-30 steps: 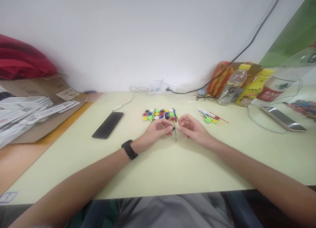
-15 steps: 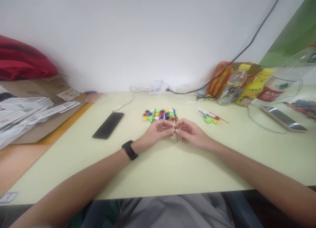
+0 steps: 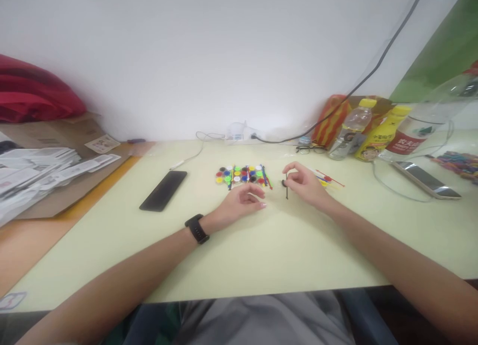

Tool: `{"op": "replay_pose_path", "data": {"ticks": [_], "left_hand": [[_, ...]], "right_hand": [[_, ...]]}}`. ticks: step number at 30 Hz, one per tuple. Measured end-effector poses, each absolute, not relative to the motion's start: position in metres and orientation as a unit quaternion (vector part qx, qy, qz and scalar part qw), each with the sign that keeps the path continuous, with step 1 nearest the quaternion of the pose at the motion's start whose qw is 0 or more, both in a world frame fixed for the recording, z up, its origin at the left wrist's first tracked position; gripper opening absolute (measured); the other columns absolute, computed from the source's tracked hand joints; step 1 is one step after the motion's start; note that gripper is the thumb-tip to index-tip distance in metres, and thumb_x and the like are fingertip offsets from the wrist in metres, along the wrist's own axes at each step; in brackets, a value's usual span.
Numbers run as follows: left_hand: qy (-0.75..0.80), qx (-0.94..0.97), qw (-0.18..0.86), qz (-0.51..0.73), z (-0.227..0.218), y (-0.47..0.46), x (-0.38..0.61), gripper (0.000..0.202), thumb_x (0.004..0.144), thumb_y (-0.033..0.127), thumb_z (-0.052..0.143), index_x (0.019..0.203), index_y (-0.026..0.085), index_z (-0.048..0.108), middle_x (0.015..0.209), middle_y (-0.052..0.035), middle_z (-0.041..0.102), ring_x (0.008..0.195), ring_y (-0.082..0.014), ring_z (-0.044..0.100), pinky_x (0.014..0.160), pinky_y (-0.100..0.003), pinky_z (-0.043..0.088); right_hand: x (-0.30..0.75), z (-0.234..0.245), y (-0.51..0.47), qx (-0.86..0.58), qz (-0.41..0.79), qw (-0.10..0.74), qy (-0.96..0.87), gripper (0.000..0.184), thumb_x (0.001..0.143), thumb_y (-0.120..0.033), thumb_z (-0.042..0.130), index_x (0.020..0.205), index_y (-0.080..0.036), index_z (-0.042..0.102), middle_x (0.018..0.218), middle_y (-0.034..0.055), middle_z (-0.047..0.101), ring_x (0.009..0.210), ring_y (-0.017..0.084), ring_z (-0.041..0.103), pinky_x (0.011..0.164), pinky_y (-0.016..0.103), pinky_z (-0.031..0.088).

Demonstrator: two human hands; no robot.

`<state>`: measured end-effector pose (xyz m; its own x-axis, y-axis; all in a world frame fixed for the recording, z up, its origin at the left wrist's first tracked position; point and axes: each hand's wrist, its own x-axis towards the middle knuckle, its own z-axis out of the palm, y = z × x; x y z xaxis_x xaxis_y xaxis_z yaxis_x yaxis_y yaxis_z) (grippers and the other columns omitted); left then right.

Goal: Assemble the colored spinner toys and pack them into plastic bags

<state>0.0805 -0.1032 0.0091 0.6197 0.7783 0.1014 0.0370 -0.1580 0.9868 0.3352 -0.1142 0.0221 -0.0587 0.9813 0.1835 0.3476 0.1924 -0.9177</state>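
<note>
My right hand (image 3: 303, 184) pinches a thin black stick with a small round black disc (image 3: 284, 183) on it, held above the table between thumb and fingers. My left hand (image 3: 244, 200) rests near the table's middle, fingers curved and apart with nothing in them; a black watch (image 3: 196, 229) is on that wrist. Just beyond the left hand lie rows of small coloured discs (image 3: 237, 173) with thin coloured sticks (image 3: 265, 176) among them. Behind the right hand, more coloured sticks (image 3: 330, 179) lie in a loose group, partly hidden by it.
A black phone (image 3: 163, 190) lies left, a second phone (image 3: 427, 179) right. Bottles (image 3: 379, 136), glasses (image 3: 310, 149) and a pile of colourful small pieces (image 3: 459, 164) are at the right. Papers (image 3: 41, 171) on cardboard fill the left edge. A cable (image 3: 358, 86) runs to a wall plug.
My hands have parted. The right hand has moved right and slightly up, carrying the black stick with its disc; the left hand has let go and stays nearly in place.
</note>
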Motion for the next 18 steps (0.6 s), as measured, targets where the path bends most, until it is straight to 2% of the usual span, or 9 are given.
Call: {"op": "replay_pose_path", "data": {"ticks": [5, 9, 11, 14, 18], "left_hand": [[0.299, 0.700, 0.572, 0.308, 0.013, -0.105, 0.081, 0.030, 0.086, 0.038, 0.081, 0.103, 0.017, 0.068, 0.109, -0.0086, 0.068, 0.092, -0.0176, 0.067, 0.084, -0.031, 0.053], [0.300, 0.696, 0.575, 0.309, 0.016, -0.107, 0.081, 0.030, 0.085, 0.039, 0.081, 0.100, 0.016, 0.069, 0.105, -0.0079, 0.068, 0.089, -0.0170, 0.066, 0.082, -0.030, 0.052], [0.298, 0.693, 0.578, 0.312, 0.016, -0.108, 0.081, 0.030, 0.084, 0.040, 0.082, 0.100, 0.016, 0.070, 0.104, -0.0079, 0.069, 0.087, -0.0170, 0.065, 0.081, -0.030, 0.052], [0.295, 0.690, 0.580, 0.316, 0.014, -0.108, 0.081, 0.031, 0.084, 0.041, 0.081, 0.099, 0.016, 0.070, 0.102, -0.0080, 0.069, 0.086, -0.0167, 0.065, 0.079, -0.030, 0.052], [0.297, 0.689, 0.579, 0.319, 0.013, -0.108, 0.080, 0.030, 0.084, 0.041, 0.081, 0.097, 0.016, 0.070, 0.098, -0.0071, 0.068, 0.084, -0.0163, 0.064, 0.078, -0.030, 0.053]], "right_hand": [[0.360, 0.019, -0.097, -0.605, 0.207, 0.381, -0.667, 0.023, 0.075, -0.023, 0.060, 0.098, -0.023, 0.055, 0.055, -0.0087, 0.047, 0.052, 0.014, 0.044, 0.055, 0.026, 0.032], [0.368, 0.013, -0.093, -0.629, 0.147, 0.275, -0.712, 0.026, 0.076, -0.020, 0.059, 0.102, -0.023, 0.059, 0.058, -0.0062, 0.055, 0.058, 0.017, 0.053, 0.055, 0.027, 0.031], [0.369, 0.013, -0.093, -0.632, 0.116, 0.257, -0.721, 0.027, 0.078, -0.021, 0.060, 0.105, -0.024, 0.060, 0.062, -0.0048, 0.059, 0.061, 0.018, 0.056, 0.055, 0.027, 0.031], [0.367, 0.026, -0.097, -0.611, 0.077, 0.310, -0.725, 0.023, 0.085, -0.025, 0.063, 0.107, -0.023, 0.061, 0.066, -0.0028, 0.061, 0.061, 0.018, 0.056, 0.058, 0.029, 0.036], [0.365, 0.073, -0.117, -0.494, 0.060, 0.463, -0.734, 0.019, 0.094, -0.031, 0.064, 0.111, -0.023, 0.062, 0.081, 0.0024, 0.066, 0.067, 0.017, 0.059, 0.063, 0.031, 0.047]]}}
